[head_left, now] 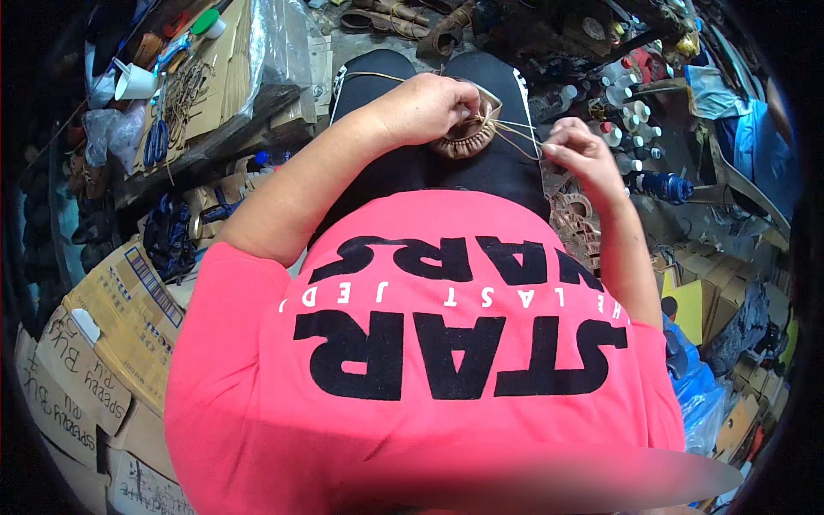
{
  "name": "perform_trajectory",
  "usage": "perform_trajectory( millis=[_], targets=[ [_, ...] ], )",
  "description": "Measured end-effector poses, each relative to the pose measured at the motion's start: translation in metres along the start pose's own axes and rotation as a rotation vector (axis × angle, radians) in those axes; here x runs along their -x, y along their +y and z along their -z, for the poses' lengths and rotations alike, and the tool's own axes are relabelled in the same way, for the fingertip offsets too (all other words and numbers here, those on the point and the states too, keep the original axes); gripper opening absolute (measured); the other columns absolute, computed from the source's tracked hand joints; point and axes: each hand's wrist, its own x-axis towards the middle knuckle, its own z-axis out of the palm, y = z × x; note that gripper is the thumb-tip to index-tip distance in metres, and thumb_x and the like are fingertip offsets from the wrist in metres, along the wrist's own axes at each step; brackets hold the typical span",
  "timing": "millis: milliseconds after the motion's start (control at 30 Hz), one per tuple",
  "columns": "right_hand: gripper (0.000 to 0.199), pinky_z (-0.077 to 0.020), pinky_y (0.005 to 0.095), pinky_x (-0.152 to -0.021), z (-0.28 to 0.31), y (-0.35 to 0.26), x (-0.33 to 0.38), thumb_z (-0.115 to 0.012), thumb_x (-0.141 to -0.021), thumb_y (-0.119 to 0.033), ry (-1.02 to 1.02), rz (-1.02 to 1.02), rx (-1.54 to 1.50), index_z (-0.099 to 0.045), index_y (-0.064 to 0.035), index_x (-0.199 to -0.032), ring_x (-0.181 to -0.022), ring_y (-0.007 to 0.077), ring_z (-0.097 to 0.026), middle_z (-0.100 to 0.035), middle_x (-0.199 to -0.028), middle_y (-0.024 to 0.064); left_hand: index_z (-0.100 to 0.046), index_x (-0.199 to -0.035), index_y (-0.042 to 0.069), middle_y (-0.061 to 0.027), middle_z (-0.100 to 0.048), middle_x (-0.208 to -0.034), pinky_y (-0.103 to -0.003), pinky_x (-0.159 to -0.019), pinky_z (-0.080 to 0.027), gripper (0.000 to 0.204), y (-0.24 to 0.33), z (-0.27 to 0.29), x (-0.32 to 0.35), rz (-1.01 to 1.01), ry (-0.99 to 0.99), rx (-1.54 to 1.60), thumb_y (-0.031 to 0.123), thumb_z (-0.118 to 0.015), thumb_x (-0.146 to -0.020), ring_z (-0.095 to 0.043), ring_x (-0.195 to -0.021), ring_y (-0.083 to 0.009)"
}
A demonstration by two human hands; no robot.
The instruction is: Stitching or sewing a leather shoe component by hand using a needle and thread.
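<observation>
A brown leather shoe upper (464, 142) with a pleated, gathered edge rests on my lap, between my black-clad thighs. My left hand (433, 105) is closed on its top, fingers curled over the leather and hiding part of it. Thin tan cord (513, 130) stretches from the upper toward my right. The end of it is pinched between the thumb and fingers of my right hand (587, 157), held off the leather above my right thigh. Another length of cord (371, 75) runs out past my left hand over the left thigh.
At left, a low table bears cardboard sheets (225, 73), blue-handled scissors (156, 140) and a white cup (135, 82). Several small bottles (633, 114) stand at right. Brown leather pieces (577, 225) lie beside my right hip. Cardboard boxes (129, 309) are at lower left.
</observation>
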Motion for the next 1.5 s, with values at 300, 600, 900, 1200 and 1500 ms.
perform_trajectory(
  millis=[300,600,900,1200,1500],
  targets=[
    [0.018,-0.0453,0.0322,-0.078,0.018,-0.024,-0.027,-0.064,-0.082,-0.022,0.272,0.173,0.547,-0.064,-0.0049,-0.089,-0.093,0.0219,-0.055,-0.056,-0.099,0.0088,-0.057,-0.092,0.006,-0.0177,-0.062,-0.083,-0.042,-0.068,-0.047,0.01,0.004,0.003,-0.013,-0.145,-0.052,-0.146,0.011,-0.056,-0.083,-0.06,-0.081,-0.0365],
    [0.008,-0.0401,0.0417,-0.077,-0.041,-0.051,-0.036,-0.052,-0.082,-0.014,-0.193,0.429,1.052,-0.055,-0.01,-0.088,-0.078,0.0304,-0.061,-0.062,-0.073,0.0113,-0.053,-0.091,0.007,-0.0177,-0.06,-0.078,-0.045,-0.065,-0.045,0.009,-0.005,0.017,0.0,-0.213,-0.145,-0.247,0.01,-0.053,-0.082,-0.059,-0.078,-0.0375],
    [0.01,-0.0456,0.0262,-0.071,0.046,0.021,-0.004,-0.06,-0.086,-0.014,0.144,-0.007,-0.322,-0.062,-0.0041,-0.087,-0.075,0.01,-0.055,-0.058,-0.078,-0.0007,-0.06,-0.087,0.005,0.0036,-0.054,-0.077,-0.021,-0.069,-0.04,0.012,-0.046,0.112,0.094,0.125,0.247,0.415,0.017,-0.058,-0.088,-0.048,-0.073,-0.005],
    [0.03,-0.0354,0.0254,-0.064,-0.038,-0.058,-0.024,-0.041,-0.097,-0.036,-0.359,0.243,-0.737,-0.054,-0.0095,-0.091,-0.058,0.0103,-0.039,-0.046,-0.068,-0.0001,-0.058,-0.091,0.003,-0.0061,-0.059,-0.077,-0.028,-0.054,-0.047,0.03,0.05,0.075,0.055,-0.221,-0.27,1.093,0.031,-0.051,-0.093,-0.056,-0.063,-0.0161],
    [0.023,-0.0421,0.0231,-0.085,0.123,0.064,0.082,-0.058,-0.088,-0.015,0.332,-0.218,0.553,-0.064,-0.0051,-0.108,-0.093,0.0098,-0.057,-0.066,-0.102,0.0056,-0.065,-0.106,0.008,-0.0079,-0.065,-0.101,-0.026,-0.079,-0.045,0.027,-0.079,0.29,0.207,0.475,0.688,-0.548,0.024,-0.063,-0.084,-0.061,-0.088,-0.0156]
  ],
)
